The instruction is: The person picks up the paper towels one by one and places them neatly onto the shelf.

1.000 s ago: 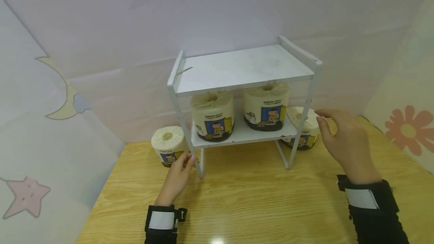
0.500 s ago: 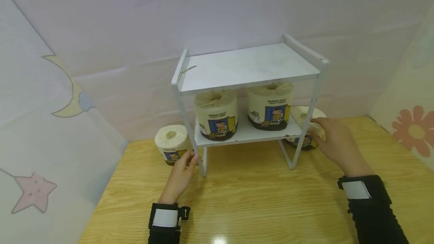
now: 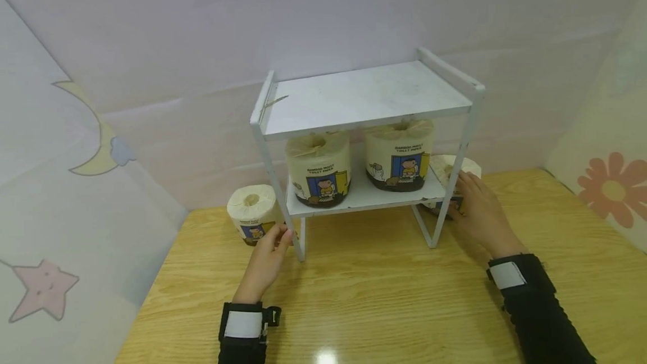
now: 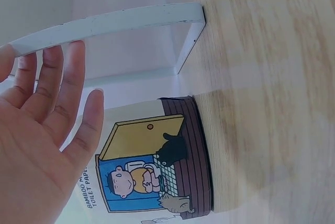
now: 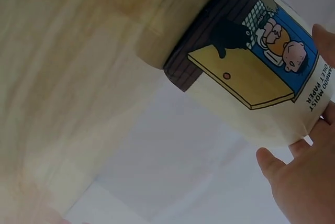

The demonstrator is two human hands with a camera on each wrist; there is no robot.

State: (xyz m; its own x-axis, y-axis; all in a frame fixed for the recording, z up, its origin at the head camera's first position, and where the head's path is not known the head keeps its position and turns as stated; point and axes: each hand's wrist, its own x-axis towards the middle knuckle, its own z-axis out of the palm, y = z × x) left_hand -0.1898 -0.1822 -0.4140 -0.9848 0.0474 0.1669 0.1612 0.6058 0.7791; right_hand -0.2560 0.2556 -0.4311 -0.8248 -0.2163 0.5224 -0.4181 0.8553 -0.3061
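A small white two-tier shelf stands on the table with two wrapped toilet rolls, left and right, on its lower tier. My left hand pinches the shelf's front left leg, thumb on one side and fingers on the other. Just beside that hand is a third toilet roll, upright on the table. At the right end my right hand grips a fourth toilet roll, thumb across its printed front and fingers round its side. The front right leg partly hides this roll in the head view.
The wood-grain table stretches out in front of the shelf. A pale wall sheet rises behind it, and patterned sheets with a star and flowers stand at the sides. A small mark shows on the top tier.
My right hand has moved left and inward from beside the right-hand roll to close round it. The left hand has kept its hold on the shelf leg.
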